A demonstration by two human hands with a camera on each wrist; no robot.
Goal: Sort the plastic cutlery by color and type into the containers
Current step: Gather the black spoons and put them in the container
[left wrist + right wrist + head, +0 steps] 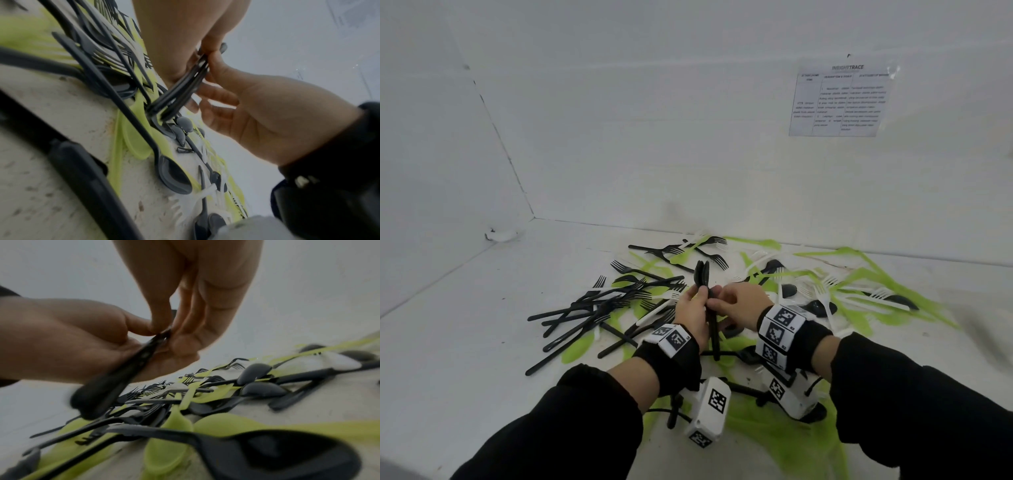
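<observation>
Both hands meet over the pile on a bundle of black plastic spoons (708,301). Left hand (693,310) is wrapped round the stacked handles, bowls pointing up and away. Right hand (739,303) pinches the same bundle at mid-handle with thumb and fingertips, other fingers loosely curled.

Left wrist view shows what the head view hides: several separate handles side by side in the bundle (183,88), lower ends just above a lime-green plastic spoon (136,141) on the surface. Right wrist view shows the pinch from below: right fingertips (162,327) on the bundle edge, left palm (68,340) behind it; handle ends blurred.

Head view only: loose black plastic forks (599,305) lie in a heap left of the hands, white plastic forks (873,296) and green pieces to the right, all on a white tabletop (465,325). Printed sheet (840,101) is stuck on the back wall.
</observation>
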